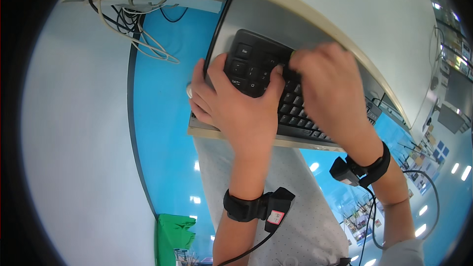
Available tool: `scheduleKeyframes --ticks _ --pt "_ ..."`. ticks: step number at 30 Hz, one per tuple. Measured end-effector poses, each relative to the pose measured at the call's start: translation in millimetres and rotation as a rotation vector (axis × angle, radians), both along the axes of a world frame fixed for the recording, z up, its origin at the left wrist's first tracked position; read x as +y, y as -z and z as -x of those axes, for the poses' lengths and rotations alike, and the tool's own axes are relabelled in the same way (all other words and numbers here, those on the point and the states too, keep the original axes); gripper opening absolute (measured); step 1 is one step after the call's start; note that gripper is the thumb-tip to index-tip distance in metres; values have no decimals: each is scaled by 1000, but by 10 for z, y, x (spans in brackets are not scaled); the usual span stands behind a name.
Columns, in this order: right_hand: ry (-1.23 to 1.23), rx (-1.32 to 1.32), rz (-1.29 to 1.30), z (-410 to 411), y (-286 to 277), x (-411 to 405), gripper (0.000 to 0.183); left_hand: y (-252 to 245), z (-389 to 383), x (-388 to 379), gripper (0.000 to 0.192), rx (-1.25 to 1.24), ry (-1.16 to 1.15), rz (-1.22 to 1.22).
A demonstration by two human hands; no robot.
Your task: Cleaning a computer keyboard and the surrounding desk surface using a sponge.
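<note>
A black computer keyboard (pixel 295 99) lies on a grey pull-out tray (pixel 258 11) beneath a white desktop. My left hand (pixel 244 107) rests over the keyboard's left end, its thumb on the keys near the top rows and its other fingers around the left edge. Over the upper middle keys is my right hand (pixel 329 81), blurred, with its fingers curled; a small yellowish bit shows at its fingertips, too little to identify. Whether it holds anything cannot be told. Each wrist wears a black strap with a small device and a cable.
The white desktop (pixel 354 3) overhangs the tray. Bundled cables (pixel 129 26) hang at upper left beside a white panel (pixel 77 118). A pale rounded object (pixel 189 91) shows behind my left fingers. Green material (pixel 175 231) lies at lower left on the blue floor (pixel 166 118).
</note>
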State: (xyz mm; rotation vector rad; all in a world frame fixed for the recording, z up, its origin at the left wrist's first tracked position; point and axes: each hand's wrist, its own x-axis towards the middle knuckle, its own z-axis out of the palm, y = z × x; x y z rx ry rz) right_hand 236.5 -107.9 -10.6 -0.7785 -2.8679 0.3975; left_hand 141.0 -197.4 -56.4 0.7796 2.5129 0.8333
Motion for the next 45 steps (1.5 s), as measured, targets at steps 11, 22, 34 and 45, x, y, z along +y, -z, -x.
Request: scheduleKeyframes --ticks 11,22,34,45 --pt "111 -5 205 -7 -93 -10 34 23 -13 -9 70 24 27 -12" --pt "474 228 72 -250 157 -152 33 -19 -2 66 91 157 133 118" --pt "142 132 42 -123 103 -75 15 -16 50 81 84 -40 121 88" --pt "-52 -72 117 -115 -111 -35 18 73 50 33 85 32 144 51"
